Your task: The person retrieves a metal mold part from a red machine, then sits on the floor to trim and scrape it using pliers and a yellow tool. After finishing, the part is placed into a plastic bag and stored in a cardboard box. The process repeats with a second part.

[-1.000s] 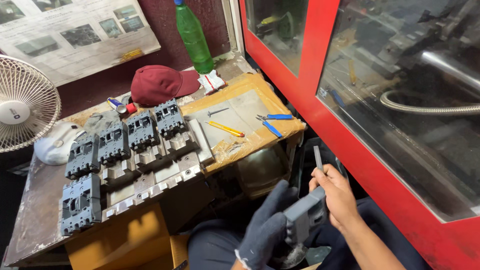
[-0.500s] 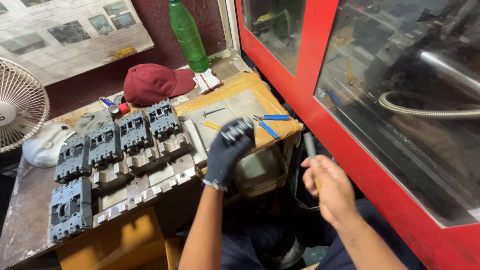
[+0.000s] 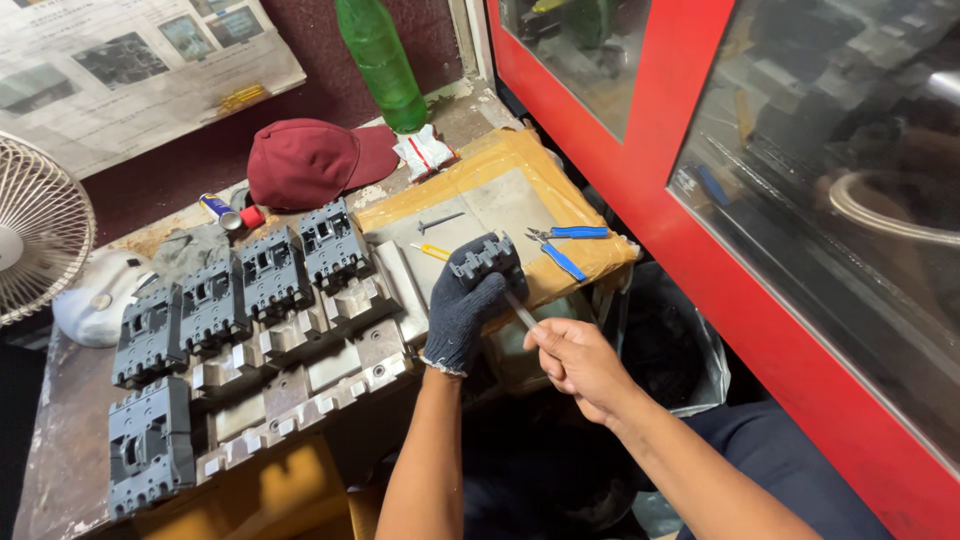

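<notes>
My left hand (image 3: 468,312), in a dark knitted glove, grips a dark grey moulded breaker part (image 3: 484,256) at the front edge of the taped cardboard pad (image 3: 560,205). My bare right hand (image 3: 577,357) sits just below and right of it, pinching a thin metal tool (image 3: 519,309) whose tip points up at the part. Several matching grey breaker housings (image 3: 240,285) stand in rows on the bench to the left.
Blue-handled pliers (image 3: 563,246), a yellow-handled tool (image 3: 434,252) and a dark screw (image 3: 440,222) lie on the pad. Behind it are a green bottle (image 3: 381,62), a maroon cap (image 3: 310,160) and a fan (image 3: 30,235). A red-framed machine window (image 3: 700,130) closes off the right.
My left hand rose from my lap to the bench edge, and now grips a grey part there. My right hand has come up from below with the thin tool.
</notes>
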